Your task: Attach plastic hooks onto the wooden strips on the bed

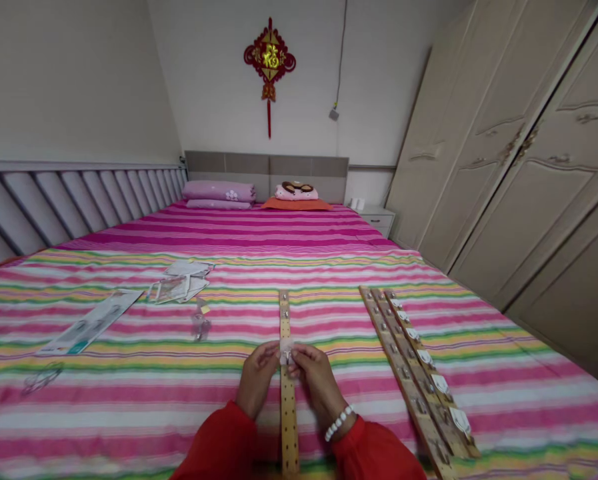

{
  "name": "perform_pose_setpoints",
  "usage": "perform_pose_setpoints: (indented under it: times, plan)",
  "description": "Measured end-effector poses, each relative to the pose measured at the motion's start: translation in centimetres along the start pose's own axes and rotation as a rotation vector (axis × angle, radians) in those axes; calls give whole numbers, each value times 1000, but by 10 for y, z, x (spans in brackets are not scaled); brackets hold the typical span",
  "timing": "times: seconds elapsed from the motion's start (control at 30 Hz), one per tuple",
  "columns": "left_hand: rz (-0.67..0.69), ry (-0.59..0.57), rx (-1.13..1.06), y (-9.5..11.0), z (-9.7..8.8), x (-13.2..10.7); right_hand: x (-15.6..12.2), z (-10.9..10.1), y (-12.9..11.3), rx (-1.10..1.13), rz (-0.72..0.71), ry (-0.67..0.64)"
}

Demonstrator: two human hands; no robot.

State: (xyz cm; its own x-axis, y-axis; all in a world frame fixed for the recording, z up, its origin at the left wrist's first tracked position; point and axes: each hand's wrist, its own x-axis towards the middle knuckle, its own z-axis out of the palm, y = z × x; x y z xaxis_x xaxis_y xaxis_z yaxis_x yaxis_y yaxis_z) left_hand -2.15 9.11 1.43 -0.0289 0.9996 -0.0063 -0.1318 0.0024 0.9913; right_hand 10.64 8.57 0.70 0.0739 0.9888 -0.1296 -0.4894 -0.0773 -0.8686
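Observation:
A long narrow wooden strip (287, 407) with a row of small holes lies on the striped bedsheet (129, 400), running away from me. My left hand (257, 385) and my right hand (317, 381) meet over its middle. Both pinch a small clear plastic piece (285, 349) against the strip. A white bead bracelet (339, 422) sits on my right wrist, and both sleeves are red.
Three more wooden strips (419, 380) with white fittings lie to the right. Paper packets (181, 283), a long card (91, 323) and clear plastic bits (200, 323) lie to the left. Pillows (219, 192) rest at the headboard; a wardrobe (529, 167) stands on the right.

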Motion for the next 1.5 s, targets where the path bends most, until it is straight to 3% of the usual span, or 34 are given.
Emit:
perform_pose_setpoints:
  times: [0.2, 0.67, 1.07, 1.5]
  plan:
    - [-57, 57, -63, -4, 3, 15, 10, 0, 0, -13, -10, 8]
    - [40, 138, 108, -27, 9, 63, 54, 2, 8, -247, -78, 130]
    - [25, 142, 105, -32, 12, 65, 68, -10, 34, -311, -110, 167]
    - [-10, 219, 105, -38, 21, 64, 71, -6, 33, -383, -166, 208]
